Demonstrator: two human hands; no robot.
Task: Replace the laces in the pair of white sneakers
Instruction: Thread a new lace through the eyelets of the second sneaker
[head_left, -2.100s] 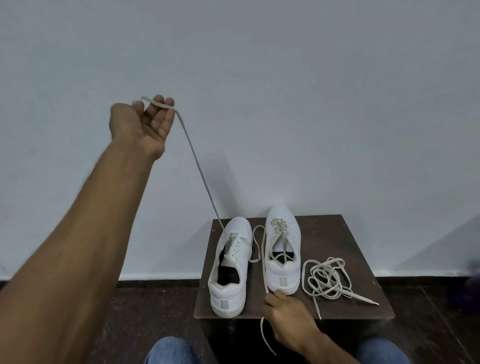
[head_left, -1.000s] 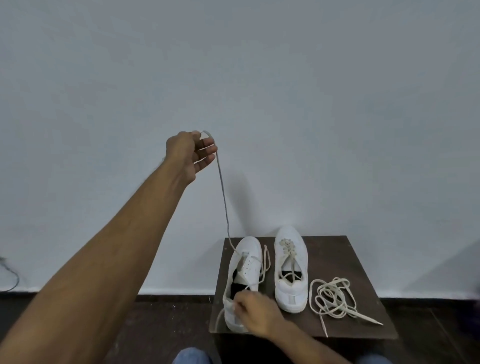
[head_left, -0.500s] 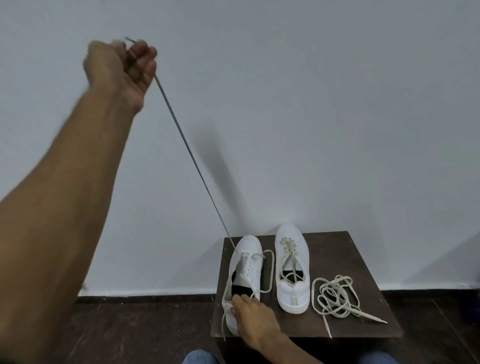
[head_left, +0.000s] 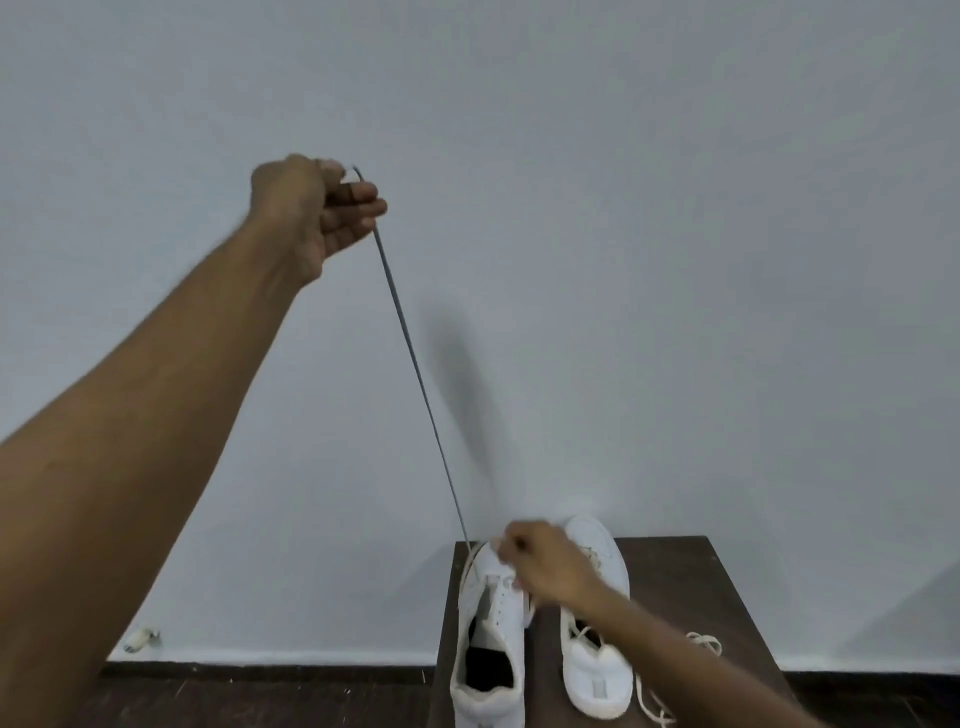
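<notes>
Two white sneakers stand side by side on a small dark wooden table (head_left: 675, 582). The left sneaker (head_left: 491, 649) is mostly unlaced, its tongue showing. A lace (head_left: 415, 374) runs taut from its toe end up to my left hand (head_left: 311, 208), which grips it high against the wall. My right hand (head_left: 545, 564) reaches over the left sneaker's toe, fingers curled at the lace there. The right sneaker (head_left: 597, 675) keeps its lacing and is partly hidden by my right forearm.
A loose bundle of laces (head_left: 696, 644) lies on the table right of the sneakers, mostly covered by my forearm. A pale wall stands close behind the table. Dark wooden floor (head_left: 260, 701) lies below, with a small white object (head_left: 140, 636) at the skirting.
My right hand has moved from the left sneaker's heel up to its toe end. My left hand, still holding the taut lace, came lower and toward the centre.
</notes>
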